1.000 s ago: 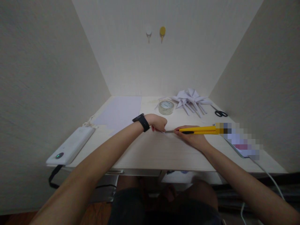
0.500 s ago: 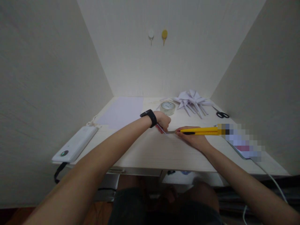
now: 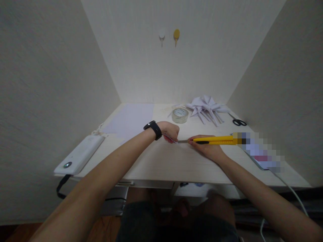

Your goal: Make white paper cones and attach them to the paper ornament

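Observation:
My right hand (image 3: 205,148) is closed around a yellow utility knife (image 3: 215,139), its bare blade (image 3: 182,141) pointing left. Close to the blade tip, my left hand (image 3: 170,130) is curled, with a black watch (image 3: 153,129) on the wrist. A small folded piece of white paper (image 3: 174,140) pokes out under its fingers; most of it is hidden by the hand. Whether the blade touches the paper, I cannot tell. Behind my left hand stands a roll of clear tape (image 3: 180,116).
Folded white paper shapes (image 3: 207,109) lie at the back right, near black-handled scissors (image 3: 239,122). White sheets (image 3: 131,117) cover the back left of the desk (image 3: 161,164). A white device (image 3: 80,154) sits at the left edge, a blurred-out phone-like object (image 3: 261,154) at the right.
My left hand has drawn slightly left with the paper, away from my right hand. More of the knife blade shows. The right hand has barely moved.

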Demonstrator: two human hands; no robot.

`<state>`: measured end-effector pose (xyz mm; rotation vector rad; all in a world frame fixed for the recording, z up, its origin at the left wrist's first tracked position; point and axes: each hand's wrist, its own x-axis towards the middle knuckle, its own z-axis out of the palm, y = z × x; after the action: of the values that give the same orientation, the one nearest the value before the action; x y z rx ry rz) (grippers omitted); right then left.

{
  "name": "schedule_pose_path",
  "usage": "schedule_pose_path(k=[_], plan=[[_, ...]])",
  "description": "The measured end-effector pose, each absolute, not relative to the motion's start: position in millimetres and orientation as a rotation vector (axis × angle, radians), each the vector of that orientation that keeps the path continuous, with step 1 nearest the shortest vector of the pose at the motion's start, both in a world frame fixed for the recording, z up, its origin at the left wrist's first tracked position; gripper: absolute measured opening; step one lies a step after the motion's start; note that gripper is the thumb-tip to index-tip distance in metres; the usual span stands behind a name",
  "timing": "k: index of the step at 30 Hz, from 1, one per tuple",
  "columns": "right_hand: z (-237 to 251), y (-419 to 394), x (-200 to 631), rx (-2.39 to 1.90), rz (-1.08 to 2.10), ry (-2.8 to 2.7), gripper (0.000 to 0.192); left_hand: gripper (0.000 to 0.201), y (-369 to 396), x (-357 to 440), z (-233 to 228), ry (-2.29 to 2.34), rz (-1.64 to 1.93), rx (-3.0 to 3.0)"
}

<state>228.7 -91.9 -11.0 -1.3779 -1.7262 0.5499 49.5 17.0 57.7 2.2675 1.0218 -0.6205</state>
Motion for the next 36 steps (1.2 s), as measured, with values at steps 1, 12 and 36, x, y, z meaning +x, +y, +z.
schedule_pose_path(k=[1,12,36], plan=[[-11,-92,229,-1.381,0.542,-1.726,0.019,0.013,18,48,55,1.013,-0.592,2.251],[-18,-92,227,-1.378,0.478,-1.704,0.019,0.012,30,36,37,0.905,-0.425,2.189],[-17,-95,229,-1.348,0.417,-1.800,0.017,0.012,27,23,29,0.874,-0.219,1.978]])
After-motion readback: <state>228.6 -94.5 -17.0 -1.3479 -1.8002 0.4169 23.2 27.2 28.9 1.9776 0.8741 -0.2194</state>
